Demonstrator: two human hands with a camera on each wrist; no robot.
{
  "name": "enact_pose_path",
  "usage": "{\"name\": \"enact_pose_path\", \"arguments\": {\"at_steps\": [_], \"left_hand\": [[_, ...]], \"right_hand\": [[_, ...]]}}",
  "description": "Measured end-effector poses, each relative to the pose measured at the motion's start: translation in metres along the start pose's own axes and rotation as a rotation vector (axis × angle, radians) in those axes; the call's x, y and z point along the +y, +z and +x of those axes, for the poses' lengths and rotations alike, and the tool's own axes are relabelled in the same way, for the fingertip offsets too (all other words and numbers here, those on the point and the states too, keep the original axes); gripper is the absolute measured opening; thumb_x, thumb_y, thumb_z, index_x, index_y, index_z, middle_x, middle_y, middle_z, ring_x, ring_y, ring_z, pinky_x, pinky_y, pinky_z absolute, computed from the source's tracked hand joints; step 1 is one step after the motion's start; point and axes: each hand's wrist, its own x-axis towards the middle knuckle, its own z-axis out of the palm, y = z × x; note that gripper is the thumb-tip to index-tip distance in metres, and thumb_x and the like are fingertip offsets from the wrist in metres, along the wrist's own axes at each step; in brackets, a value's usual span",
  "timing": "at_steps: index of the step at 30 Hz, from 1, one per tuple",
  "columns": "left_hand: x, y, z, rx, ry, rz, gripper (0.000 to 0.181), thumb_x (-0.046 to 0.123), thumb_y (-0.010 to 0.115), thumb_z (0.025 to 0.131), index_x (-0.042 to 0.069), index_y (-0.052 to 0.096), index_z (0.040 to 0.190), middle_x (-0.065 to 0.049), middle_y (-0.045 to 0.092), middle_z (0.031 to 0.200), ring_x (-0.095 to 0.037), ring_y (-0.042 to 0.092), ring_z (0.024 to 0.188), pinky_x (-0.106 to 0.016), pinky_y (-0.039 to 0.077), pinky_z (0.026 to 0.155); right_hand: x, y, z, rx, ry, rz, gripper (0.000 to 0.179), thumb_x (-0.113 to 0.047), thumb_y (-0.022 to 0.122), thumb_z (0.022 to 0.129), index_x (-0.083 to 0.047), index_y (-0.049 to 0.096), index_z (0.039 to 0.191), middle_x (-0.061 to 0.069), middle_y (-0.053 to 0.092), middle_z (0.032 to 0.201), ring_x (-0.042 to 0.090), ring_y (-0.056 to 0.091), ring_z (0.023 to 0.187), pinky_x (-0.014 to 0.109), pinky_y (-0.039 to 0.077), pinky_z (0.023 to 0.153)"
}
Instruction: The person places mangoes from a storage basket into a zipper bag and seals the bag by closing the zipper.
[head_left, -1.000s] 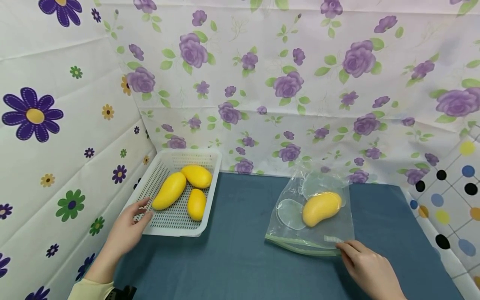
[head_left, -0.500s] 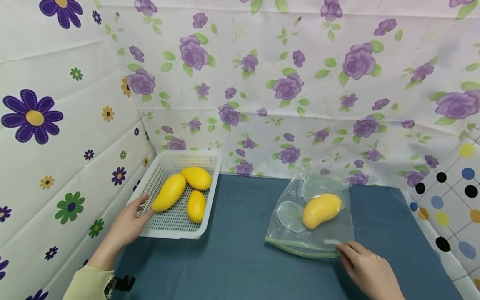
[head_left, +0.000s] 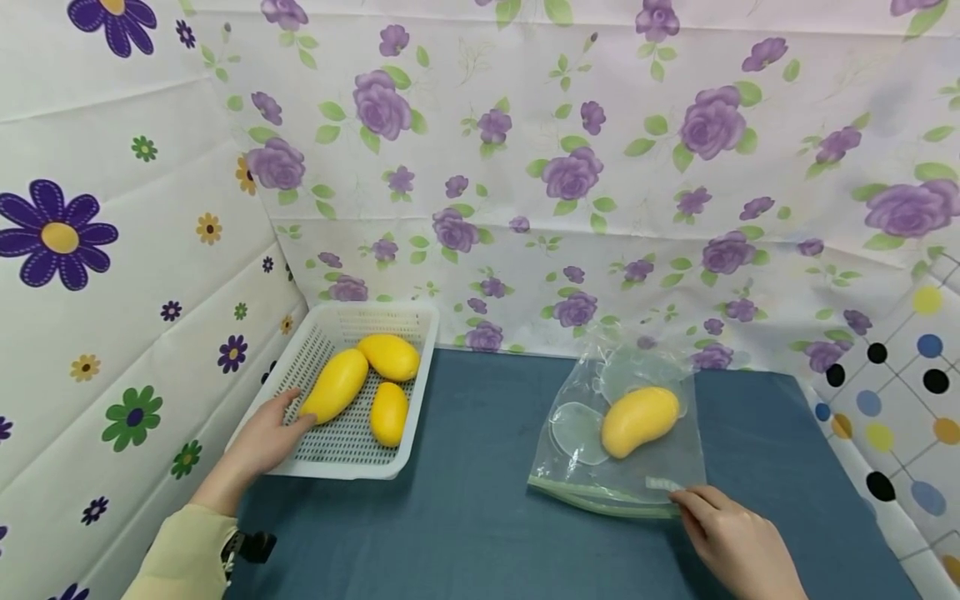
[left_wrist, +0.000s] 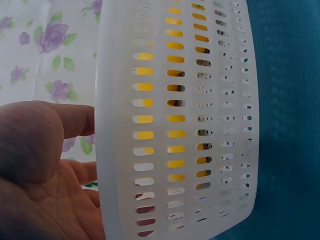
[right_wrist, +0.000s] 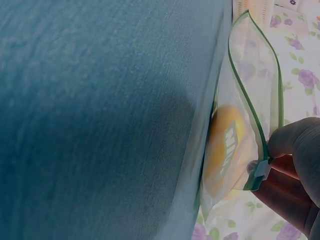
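In the head view my left hand (head_left: 266,437) reaches over the left rim of a white perforated basket (head_left: 411,425). Its thumb is at the lower end of a long yellow mango (head_left: 337,385); whether it touches I cannot tell. Two more mangoes lie beside that one, one behind (head_left: 390,357) and one at the right (head_left: 389,415). From the left wrist view, the basket wall (left_wrist: 117,175) hides my fingertips. My right hand (head_left: 742,537) pinches the right corner of a clear zip bag (head_left: 562,467) with a green seal. Inside the bag lies a mango (head_left: 640,422). The right wrist view shows the bag's mouth (right_wrist: 270,55) parted.
A blue cloth (head_left: 480,517) covers the table between basket and bag. Behind it hangs a flowered sheet (head_left: 510,275), close to the back of the basket and the bag. Patterned sheets also stand at the left (head_left: 172,350) and right (head_left: 911,417).
My left hand has shifted slightly right and lower over the basket, its thumb coming to the end of the long mango. The right hand keeps its pinch on the bag.
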Motion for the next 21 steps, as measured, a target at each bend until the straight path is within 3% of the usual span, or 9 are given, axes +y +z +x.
{"name": "enact_pose_path", "arguments": {"at_steps": [10, 21], "left_hand": [[0.003, -0.005, 0.008, -0.044, -0.020, 0.042, 0.074, 0.028, 0.057, 0.110, -0.019, 0.027, 0.158, -0.046, 0.032, 0.157, -0.062, 0.037, 0.142, -0.072, 0.036, 0.112], [0.013, -0.003, 0.020, -0.074, -0.051, 0.060, 0.075, 0.030, 0.059, 0.108, -0.020, 0.029, 0.157, -0.044, 0.033, 0.157, -0.061, 0.036, 0.143, -0.072, 0.034, 0.115]], "right_hand": [[0.000, 0.003, -0.001, 0.000, -0.006, 0.007, 0.038, -0.004, 0.098, 0.069, -0.015, 0.083, 0.102, -0.002, 0.074, 0.094, 0.011, 0.068, 0.066, 0.024, 0.052, 0.053], [-0.001, 0.002, -0.002, -0.008, 0.011, 0.002, 0.038, -0.005, 0.098, 0.070, -0.017, 0.083, 0.102, -0.004, 0.074, 0.094, 0.011, 0.068, 0.067, 0.025, 0.054, 0.054]]}}
